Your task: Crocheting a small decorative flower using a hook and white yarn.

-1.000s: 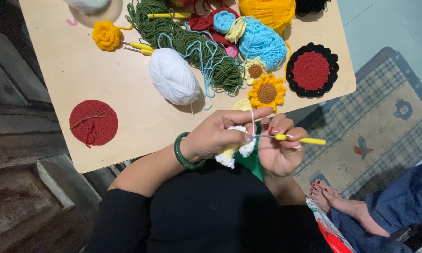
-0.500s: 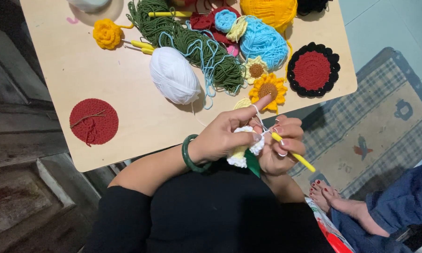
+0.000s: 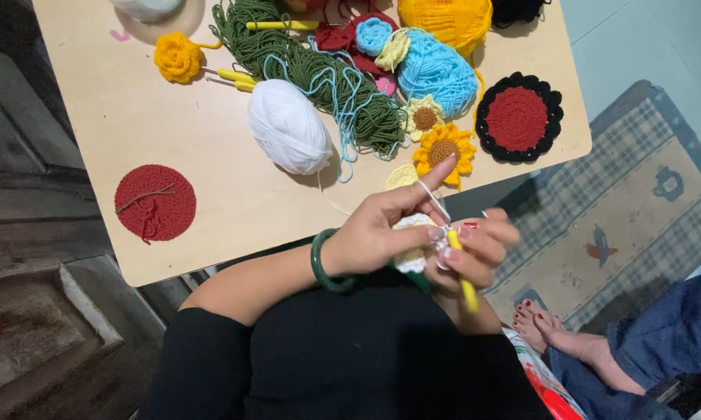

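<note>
My left hand [image 3: 374,233], with a green bangle [image 3: 323,260] on its wrist, pinches a small white crochet piece [image 3: 411,263] just in front of the table's near edge. Its index finger is raised, and a white strand runs over it. My right hand [image 3: 482,249] touches the piece from the right and holds a yellow-handled crochet hook [image 3: 467,292], whose handle points down toward my lap. The strand leads back to a white yarn ball [image 3: 288,124] on the light wooden table [image 3: 210,179].
On the table lie a red round coaster [image 3: 154,202], a crochet sunflower [image 3: 444,149], a red-and-black coaster [image 3: 517,118], green yarn [image 3: 304,62], blue yarn [image 3: 436,70] and a yellow rose [image 3: 178,56]. Another person's bare feet [image 3: 545,330] rest by a checked rug [image 3: 622,210].
The hook's handle has swung from pointing right to pointing down toward my lap. My left index finger has lifted with the strand. Both hands stay in front of the table edge.
</note>
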